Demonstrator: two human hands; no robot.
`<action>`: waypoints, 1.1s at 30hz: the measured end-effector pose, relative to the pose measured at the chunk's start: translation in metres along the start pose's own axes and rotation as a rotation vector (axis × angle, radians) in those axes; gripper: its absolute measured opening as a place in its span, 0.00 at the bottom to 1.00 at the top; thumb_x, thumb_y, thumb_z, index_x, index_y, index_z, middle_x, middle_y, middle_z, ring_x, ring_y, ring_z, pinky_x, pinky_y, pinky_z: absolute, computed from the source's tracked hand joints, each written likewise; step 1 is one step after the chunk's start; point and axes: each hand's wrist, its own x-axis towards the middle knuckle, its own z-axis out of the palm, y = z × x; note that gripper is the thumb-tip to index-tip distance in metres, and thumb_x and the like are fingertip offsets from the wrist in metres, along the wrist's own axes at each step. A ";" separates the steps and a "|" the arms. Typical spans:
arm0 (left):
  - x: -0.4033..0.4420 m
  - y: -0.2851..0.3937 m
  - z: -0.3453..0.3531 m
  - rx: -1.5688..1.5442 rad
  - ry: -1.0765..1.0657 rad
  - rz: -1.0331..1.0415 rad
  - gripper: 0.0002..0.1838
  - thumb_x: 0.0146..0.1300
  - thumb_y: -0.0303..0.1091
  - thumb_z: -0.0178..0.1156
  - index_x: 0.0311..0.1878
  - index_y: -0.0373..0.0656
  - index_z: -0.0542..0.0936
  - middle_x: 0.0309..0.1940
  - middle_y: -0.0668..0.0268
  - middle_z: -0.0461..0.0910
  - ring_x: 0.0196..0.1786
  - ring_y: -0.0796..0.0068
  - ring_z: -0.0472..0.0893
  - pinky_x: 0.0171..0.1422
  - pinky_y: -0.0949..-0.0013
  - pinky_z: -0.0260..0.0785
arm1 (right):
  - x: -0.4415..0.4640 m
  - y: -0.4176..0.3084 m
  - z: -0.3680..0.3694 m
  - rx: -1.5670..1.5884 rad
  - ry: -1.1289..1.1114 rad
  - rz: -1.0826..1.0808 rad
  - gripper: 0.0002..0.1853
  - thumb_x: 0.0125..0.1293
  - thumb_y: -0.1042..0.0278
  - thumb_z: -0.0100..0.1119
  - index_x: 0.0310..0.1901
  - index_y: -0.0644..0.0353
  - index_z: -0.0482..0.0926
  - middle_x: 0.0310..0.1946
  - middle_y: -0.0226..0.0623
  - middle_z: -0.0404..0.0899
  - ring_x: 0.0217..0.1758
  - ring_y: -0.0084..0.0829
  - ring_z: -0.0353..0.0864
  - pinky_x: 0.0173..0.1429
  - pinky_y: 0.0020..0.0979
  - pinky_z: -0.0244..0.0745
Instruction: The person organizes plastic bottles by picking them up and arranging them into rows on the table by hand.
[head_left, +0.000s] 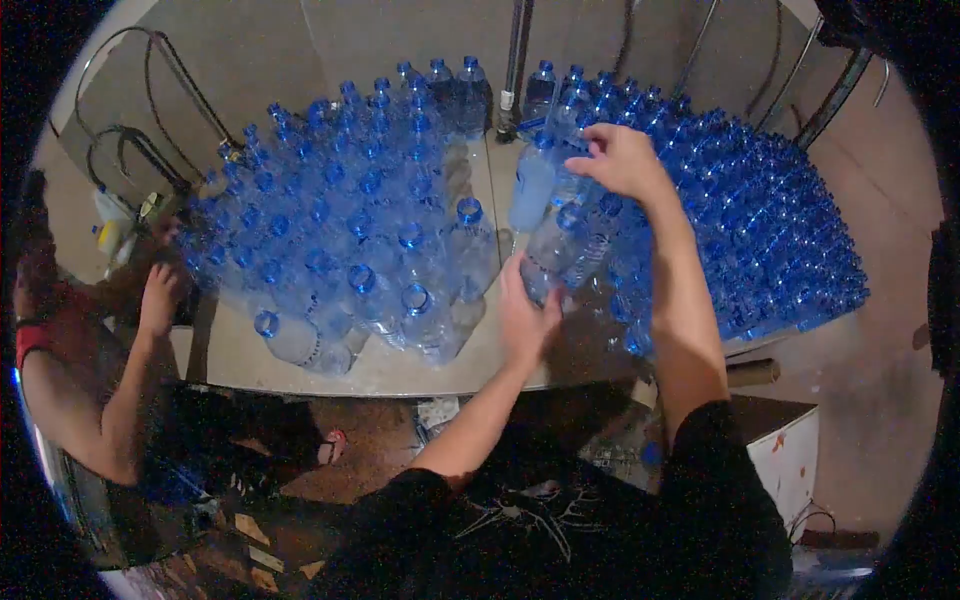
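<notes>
My left hand (530, 312) is closed around the lower part of a clear plastic bottle (550, 252) with a blue neck, tilted near the table's middle. Farther back, my right hand (622, 162) hovers over bottle tops, fingers curled and thumb apart from the index finger; I see nothing held between them. Just left of its thumb, a cloudy pale-blue bottle (533, 190) leans slightly. Close-packed blue-topped bottles (740, 220) fill the right side. On the left stand many larger-looking clear bottles (350, 230) with blue necks.
The pale table (250, 365) has a curved-looking front edge. Metal posts (515, 70) and hoses rise behind it. At the far left another person's hand (160, 298) is near the table edge. A white box (785, 455) stands below on the right.
</notes>
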 end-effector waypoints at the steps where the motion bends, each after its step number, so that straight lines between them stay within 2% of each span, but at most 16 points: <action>1: 0.003 -0.002 0.004 0.020 0.028 -0.010 0.38 0.55 0.33 0.67 0.68 0.38 0.61 0.63 0.45 0.67 0.65 0.43 0.68 0.67 0.54 0.63 | 0.017 0.010 0.015 -0.057 -0.031 -0.004 0.39 0.42 0.45 0.75 0.53 0.65 0.80 0.45 0.51 0.84 0.49 0.45 0.84 0.56 0.39 0.77; 4: 0.010 -0.011 0.014 0.068 0.096 -0.046 0.38 0.57 0.35 0.65 0.69 0.37 0.60 0.62 0.43 0.67 0.65 0.41 0.67 0.67 0.53 0.62 | 0.039 0.016 0.038 -0.204 -0.151 -0.086 0.47 0.39 0.43 0.77 0.59 0.67 0.76 0.52 0.51 0.81 0.55 0.46 0.82 0.61 0.39 0.75; 5: 0.011 -0.018 0.018 0.077 0.103 -0.058 0.38 0.58 0.36 0.65 0.69 0.37 0.60 0.62 0.42 0.67 0.65 0.40 0.66 0.67 0.52 0.61 | 0.045 0.018 0.042 -0.147 -0.246 -0.053 0.52 0.36 0.41 0.78 0.62 0.68 0.72 0.54 0.51 0.80 0.57 0.47 0.80 0.62 0.39 0.74; 8: 0.012 -0.030 0.023 0.078 0.112 -0.064 0.38 0.60 0.40 0.63 0.70 0.35 0.59 0.62 0.41 0.66 0.65 0.39 0.66 0.68 0.51 0.61 | 0.057 0.031 0.053 -0.172 -0.340 -0.111 0.54 0.36 0.39 0.78 0.62 0.68 0.71 0.52 0.51 0.81 0.56 0.48 0.80 0.61 0.40 0.75; 12: 0.020 -0.036 0.029 0.069 0.155 -0.055 0.39 0.62 0.43 0.61 0.70 0.34 0.58 0.63 0.41 0.66 0.66 0.38 0.65 0.69 0.50 0.60 | 0.066 0.050 0.058 -0.088 -0.382 -0.172 0.53 0.37 0.36 0.77 0.59 0.69 0.71 0.47 0.50 0.82 0.50 0.48 0.82 0.57 0.41 0.76; 15: 0.022 -0.041 0.036 0.092 0.182 -0.127 0.40 0.61 0.47 0.63 0.69 0.33 0.61 0.62 0.43 0.68 0.65 0.41 0.67 0.70 0.52 0.59 | 0.069 0.056 0.062 -0.090 -0.408 -0.209 0.51 0.37 0.37 0.78 0.57 0.69 0.71 0.45 0.49 0.82 0.48 0.47 0.82 0.55 0.40 0.77; 18: 0.024 -0.039 0.038 0.094 0.233 -0.079 0.41 0.59 0.44 0.65 0.70 0.34 0.60 0.61 0.43 0.68 0.64 0.41 0.67 0.69 0.51 0.60 | 0.072 0.054 0.063 -0.030 -0.405 -0.246 0.49 0.37 0.39 0.79 0.56 0.69 0.72 0.45 0.50 0.82 0.48 0.46 0.83 0.53 0.39 0.77; 23: 0.024 -0.037 0.037 0.116 0.197 -0.162 0.41 0.57 0.38 0.68 0.70 0.34 0.60 0.60 0.42 0.69 0.63 0.42 0.70 0.67 0.52 0.63 | 0.083 0.044 0.068 -0.027 -0.386 -0.282 0.43 0.39 0.44 0.79 0.52 0.68 0.75 0.42 0.53 0.84 0.45 0.44 0.85 0.50 0.40 0.78; 26: 0.023 -0.039 0.037 0.150 0.218 -0.147 0.41 0.56 0.38 0.69 0.69 0.33 0.61 0.58 0.42 0.71 0.61 0.42 0.71 0.66 0.53 0.64 | 0.087 0.049 0.081 0.018 -0.337 -0.371 0.36 0.43 0.49 0.80 0.49 0.66 0.77 0.40 0.46 0.83 0.40 0.33 0.81 0.48 0.37 0.76; 29: 0.022 -0.039 0.038 0.137 0.271 -0.071 0.39 0.55 0.38 0.69 0.67 0.33 0.64 0.56 0.43 0.73 0.59 0.42 0.73 0.65 0.53 0.64 | 0.069 0.020 0.057 0.017 -0.463 -0.259 0.34 0.43 0.50 0.81 0.46 0.66 0.79 0.38 0.44 0.83 0.39 0.32 0.81 0.48 0.35 0.77; 32: 0.022 -0.037 0.038 0.106 0.296 -0.049 0.38 0.54 0.38 0.70 0.65 0.33 0.66 0.55 0.43 0.74 0.58 0.43 0.74 0.64 0.53 0.65 | 0.061 0.048 0.066 0.240 -0.324 -0.488 0.37 0.38 0.47 0.77 0.47 0.65 0.80 0.35 0.48 0.84 0.38 0.43 0.86 0.46 0.38 0.79; 33: 0.022 -0.037 0.037 0.097 0.298 -0.049 0.37 0.54 0.38 0.70 0.64 0.33 0.67 0.55 0.44 0.74 0.57 0.43 0.74 0.64 0.53 0.65 | 0.056 0.052 0.064 0.207 -0.325 -0.477 0.36 0.38 0.48 0.77 0.47 0.65 0.80 0.35 0.48 0.84 0.38 0.43 0.86 0.46 0.39 0.80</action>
